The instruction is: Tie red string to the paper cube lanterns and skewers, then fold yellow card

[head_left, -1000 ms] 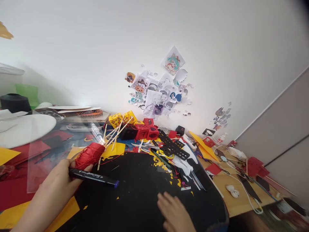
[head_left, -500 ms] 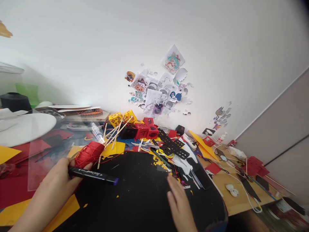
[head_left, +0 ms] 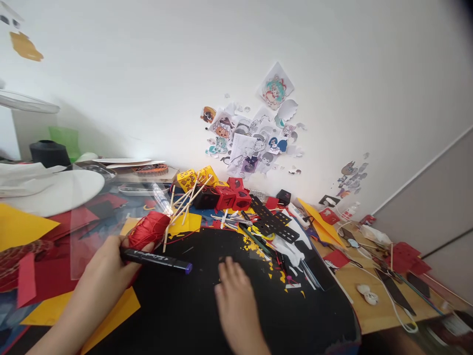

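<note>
My left hand (head_left: 107, 268) is closed around a bundle of glossy red cord (head_left: 150, 230) and a black marker (head_left: 158, 260) with a purple end. The marker points right, over the black mat (head_left: 177, 305); the bundle tilts up behind it. Thin wooden sticks (head_left: 187, 203) stick out just beyond the cord, and I cannot tell whether they touch it. Above the middle of the mat, my right hand (head_left: 238, 301) lies palm down with fingers stretched out, holding nothing. Small yellow paper scraps (head_left: 254, 246) are scattered to its upper right.
Red boxes (head_left: 226, 198) and yellow patterned boxes (head_left: 186, 180) stand along the back. A black perforated sheet (head_left: 273, 222) lies right of centre. Yellow paper (head_left: 118, 318) sits under my left forearm. A white cable (head_left: 391, 301) trails over the wooden table (head_left: 356, 315) at right.
My right hand has moved left across the mat, away from the scraps. The view has turned slightly left, and my left hand still holds the cord bundle and marker.
</note>
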A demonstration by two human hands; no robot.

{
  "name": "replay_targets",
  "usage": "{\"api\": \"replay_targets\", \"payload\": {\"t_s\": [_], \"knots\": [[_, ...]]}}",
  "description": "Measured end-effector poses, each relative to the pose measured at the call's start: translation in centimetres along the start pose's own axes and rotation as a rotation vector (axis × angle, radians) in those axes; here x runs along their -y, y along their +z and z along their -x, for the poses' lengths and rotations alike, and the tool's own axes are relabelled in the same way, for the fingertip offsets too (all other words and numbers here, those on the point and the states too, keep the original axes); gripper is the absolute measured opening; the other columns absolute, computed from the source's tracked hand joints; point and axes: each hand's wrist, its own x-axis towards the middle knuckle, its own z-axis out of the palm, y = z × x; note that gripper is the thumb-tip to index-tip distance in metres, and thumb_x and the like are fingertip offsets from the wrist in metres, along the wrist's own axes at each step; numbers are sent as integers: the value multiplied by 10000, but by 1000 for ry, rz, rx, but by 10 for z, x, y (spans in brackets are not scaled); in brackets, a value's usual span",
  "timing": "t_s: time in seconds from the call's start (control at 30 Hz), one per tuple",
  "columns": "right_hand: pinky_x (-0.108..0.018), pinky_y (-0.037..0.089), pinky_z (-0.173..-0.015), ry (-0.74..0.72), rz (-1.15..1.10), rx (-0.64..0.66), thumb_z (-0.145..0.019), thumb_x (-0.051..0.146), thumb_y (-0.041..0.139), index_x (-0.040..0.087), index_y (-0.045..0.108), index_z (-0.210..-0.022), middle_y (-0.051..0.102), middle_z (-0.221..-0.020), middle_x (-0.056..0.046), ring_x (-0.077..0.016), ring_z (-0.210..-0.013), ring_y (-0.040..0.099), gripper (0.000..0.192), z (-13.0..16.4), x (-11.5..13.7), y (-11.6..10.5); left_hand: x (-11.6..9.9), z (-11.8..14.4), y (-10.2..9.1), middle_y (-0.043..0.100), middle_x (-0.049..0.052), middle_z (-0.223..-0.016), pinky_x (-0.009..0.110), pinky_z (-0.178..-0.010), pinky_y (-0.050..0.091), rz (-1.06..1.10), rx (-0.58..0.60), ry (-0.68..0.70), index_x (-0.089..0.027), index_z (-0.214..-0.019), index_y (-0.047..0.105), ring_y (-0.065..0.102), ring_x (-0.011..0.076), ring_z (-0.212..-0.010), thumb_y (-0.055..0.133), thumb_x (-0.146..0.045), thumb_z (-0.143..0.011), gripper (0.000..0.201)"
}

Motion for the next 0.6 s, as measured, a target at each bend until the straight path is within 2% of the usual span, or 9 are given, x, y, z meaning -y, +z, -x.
{"api": "replay_targets", "payload": {"t_s": [0.07,0.13,0.2,0.3,0.33,0.37,0.43,0.53,0.6], "knots": [[-503,325,-1022,187,64,-95,-913,340,289,78,450,-1294,368,-1389,-133,-307,-1280,333,490,-3,-33,-17,-2,0,-1,498,-31,-595,262,-480,378,2,17,-5,-257,-704,324,515,177,-523,351,-652,-671,397],[-485,303,-1044,207,85,-161,-913,334,289,52,425,-1306,372,-1386,-141,-293,-1298,304,503,-3,-40,-28,-3,0,-2,497,-29,-589,263,-472,372,9,21,-4,-260,-692,318,516,179,-523,347,-670,-658,413],[-441,316,-1048,58,38,-138,-921,307,286,125,366,-1351,326,-1420,-84,-242,-1315,281,474,0,-17,-28,-3,-1,-1,505,-23,-599,269,-476,375,4,13,-2,-261,-689,319,521,184,-531,351,-680,-634,423],[-400,326,-1044,-378,-72,57,-906,297,369,259,272,-1387,294,-1438,2,-190,-1324,264,492,6,38,-11,4,-4,2,519,-17,-611,277,-496,387,-7,-9,-17,-259,-693,332,532,189,-542,366,-689,-594,442],[-402,338,-1033,-475,-104,110,-896,315,397,286,269,-1383,306,-1432,11,-184,-1310,296,504,7,51,-4,7,-5,4,520,-19,-604,277,-498,388,-5,-7,-23,-259,-692,336,531,188,-536,368,-690,-591,444],[-418,347,-1023,-499,-121,147,-881,342,432,304,275,-1376,321,-1425,18,-193,-1299,319,521,6,58,0,9,-6,6,519,-23,-592,275,-497,388,-2,-2,-29,-258,-691,339,529,186,-528,366,-690,-596,443],[-461,356,-1004,-390,-105,155,-861,372,466,305,337,-1349,373,-1399,8,-222,-1267,372,509,2,49,2,12,-7,8,523,-30,-574,272,-494,384,-6,16,-33,-258,-689,345,531,184,-518,365,-688,-610,438],[-480,349,-1002,-33,26,31,-904,288,372,214,486,-1270,458,-1339,-65,-252,-1233,419,390,-7,-6,-14,11,-7,7,531,-37,-562,267,-497,383,-18,42,-41,-258,-680,335,540,181,-513,395,-675,-618,426],[-475,348,-1006,143,108,-58,-916,271,312,124,528,-1234,483,-1307,-124,-276,-1227,423,412,-10,-41,-28,9,-7,7,519,-44,-540,266,-494,381,-21,51,-35,-261,-665,311,533,177,-496,417,-656,-616,411]]}}
